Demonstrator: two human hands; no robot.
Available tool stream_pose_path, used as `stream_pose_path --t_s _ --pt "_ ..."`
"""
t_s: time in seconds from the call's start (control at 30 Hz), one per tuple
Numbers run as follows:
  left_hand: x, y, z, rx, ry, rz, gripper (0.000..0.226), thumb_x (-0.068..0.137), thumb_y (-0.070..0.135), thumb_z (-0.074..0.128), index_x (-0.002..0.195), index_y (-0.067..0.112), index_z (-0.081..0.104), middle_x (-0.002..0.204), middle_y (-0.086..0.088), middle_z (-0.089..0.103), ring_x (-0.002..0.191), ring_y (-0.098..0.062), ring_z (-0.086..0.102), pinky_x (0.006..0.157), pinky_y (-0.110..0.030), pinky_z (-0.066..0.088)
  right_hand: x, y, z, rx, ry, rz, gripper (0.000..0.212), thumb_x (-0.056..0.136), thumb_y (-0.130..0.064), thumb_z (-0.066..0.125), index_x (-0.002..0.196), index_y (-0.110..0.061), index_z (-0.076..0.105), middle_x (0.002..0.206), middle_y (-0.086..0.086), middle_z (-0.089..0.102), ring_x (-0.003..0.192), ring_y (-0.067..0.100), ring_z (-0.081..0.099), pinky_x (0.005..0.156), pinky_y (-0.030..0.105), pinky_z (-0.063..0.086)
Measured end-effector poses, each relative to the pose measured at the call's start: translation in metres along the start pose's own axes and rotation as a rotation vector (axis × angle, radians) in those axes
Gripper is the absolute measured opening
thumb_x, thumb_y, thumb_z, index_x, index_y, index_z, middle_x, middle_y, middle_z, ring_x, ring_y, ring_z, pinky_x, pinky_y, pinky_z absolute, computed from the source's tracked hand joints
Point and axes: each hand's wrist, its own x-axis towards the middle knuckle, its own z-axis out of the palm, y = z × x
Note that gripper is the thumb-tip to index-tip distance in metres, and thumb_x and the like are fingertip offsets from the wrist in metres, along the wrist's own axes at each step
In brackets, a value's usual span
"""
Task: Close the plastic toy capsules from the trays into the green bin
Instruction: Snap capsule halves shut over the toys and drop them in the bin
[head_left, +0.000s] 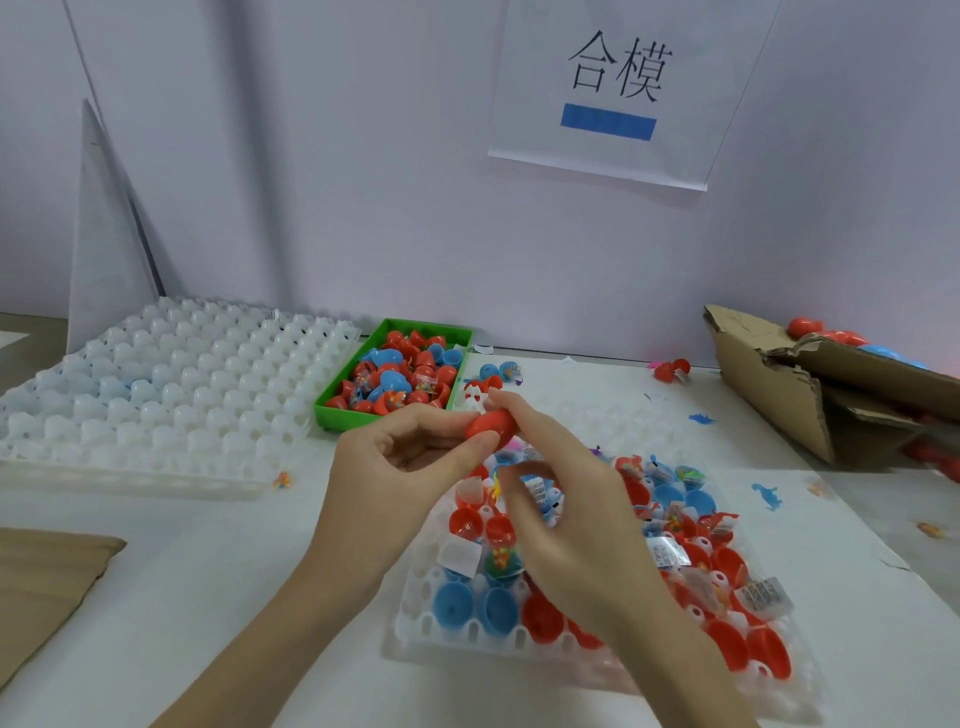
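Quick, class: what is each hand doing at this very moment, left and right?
Left hand: fingers pinch the red capsule.
Right hand: fingers curled, fingertips on the same red capsule from the other side.

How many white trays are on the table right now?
2. One white tray sits far left beside the green bin; the other tray lies under the hands, holding capsule halves. More may be stacked unseen.

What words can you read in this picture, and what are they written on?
"合模": big black characters on the white paper sign hanging on the wall, above a blue bar.
Small printed labels on the toy packets in the white tray: too small and blurred to read.
Nothing else has readable writing.
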Motion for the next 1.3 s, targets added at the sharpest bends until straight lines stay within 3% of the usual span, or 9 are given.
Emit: stream_pose_path --t_s 0.17,0.33,0.53,0.63,0.73,0.93,1.03,1.17,1.3 --pt "-0.006 -0.002 0.009 0.0 -0.03 -0.094 0.029 0.069 0.038 0.083 0.095 0.025 0.085 0.092 0.003 0.081 0.091 -0.012 0.078 0.077 -0.014 0.058 -0.001 -0.004 0.009 -0.169 0.152 0.022 0.05 0.093 -0.021 0.075 0.139 -0.027 0.058 0.127 -0.015 0.062 0.11 0.0 0.061 0.099 0.015 0.05" --pt "-0.008 -0.005 0.013 0.003 -0.011 -0.146 0.038 0.067 0.044 0.082 0.099 0.024 0.084 0.094 0.004 0.081 0.094 -0.014 0.078 0.086 -0.022 0.061 -0.001 -0.004 0.011 -0.232 0.135 0.042 0.04 0.096 -0.018 0.07 0.134 -0.028 0.06 0.123 -0.016 0.062 0.106 -0.001 0.058 0.091 0.004 0.041" --pt "-0.009 -0.004 0.014 -0.009 -0.017 -0.175 0.035 0.068 0.047 0.081 0.096 0.025 0.083 0.095 0.002 0.081 0.093 -0.016 0.078 0.082 -0.024 0.062 -0.001 -0.001 0.013 -0.254 0.188 -0.012 0.033 0.096 -0.019 0.07 0.128 -0.024 0.062 0.112 -0.019 0.062 0.097 0.0 0.059 0.089 0.014 0.052" --pt "-0.007 -0.003 0.012 -0.132 -0.064 -0.276 0.036 0.078 0.044 0.077 0.102 0.017 0.081 0.102 -0.008 0.08 0.099 -0.023 0.076 0.088 -0.033 0.061 0.0 0.0 0.011 -0.228 0.194 -0.017 0.033 0.096 -0.029 0.07 0.128 -0.028 0.062 0.11 -0.025 0.057 0.096 -0.003 0.059 0.087 0.008 0.047" --pt "-0.002 -0.001 0.008 -0.288 -0.127 -0.392 0.04 0.083 0.037 0.077 0.109 0.008 0.078 0.107 -0.018 0.077 0.099 -0.025 0.075 0.084 -0.028 0.061 0.001 0.002 0.01 -0.202 0.197 -0.02 0.041 0.093 -0.033 0.071 0.133 -0.025 0.063 0.115 -0.023 0.056 0.101 -0.013 0.054 0.092 0.002 0.042" --pt "0.004 -0.004 0.002 -0.447 -0.215 -0.582 0.04 0.082 0.028 0.079 0.115 0.005 0.078 0.121 -0.022 0.074 0.12 -0.035 0.068 0.091 -0.031 0.061 -0.001 0.002 0.011 -0.151 0.147 -0.042 0.053 0.092 -0.038 0.067 0.142 -0.02 0.057 0.124 -0.007 0.066 0.113 0.007 0.062 0.1 0.025 0.052" --pt "0.006 -0.005 0.001 -0.505 -0.205 -0.623 0.046 0.079 0.027 0.082 0.116 0.0 0.077 0.121 -0.022 0.073 0.111 -0.028 0.071 0.091 -0.03 0.061 -0.001 0.0 0.011 -0.153 0.13 -0.034 0.057 0.091 -0.049 0.06 0.141 -0.022 0.057 0.125 -0.01 0.064 0.114 0.005 0.06 0.101 0.018 0.048" --pt "0.004 -0.005 0.004 -0.567 -0.195 -0.656 0.058 0.075 0.025 0.085 0.121 -0.007 0.071 0.118 -0.019 0.075 0.1 -0.021 0.072 0.084 -0.028 0.062 -0.002 -0.001 0.014 -0.181 0.146 -0.017 0.045 0.093 -0.042 0.063 0.134 -0.023 0.061 0.118 -0.019 0.061 0.104 -0.007 0.057 0.094 0.0 0.039" --pt "0.005 -0.006 0.005 -0.505 -0.191 -0.619 0.059 0.072 0.029 0.086 0.117 -0.007 0.069 0.115 -0.023 0.073 0.098 -0.024 0.069 0.082 -0.028 0.062 -0.002 0.0 0.014 -0.163 0.172 -0.024 0.034 0.095 -0.028 0.07 0.128 -0.024 0.063 0.106 -0.029 0.055 0.099 -0.009 0.057 0.09 0.001 0.04"
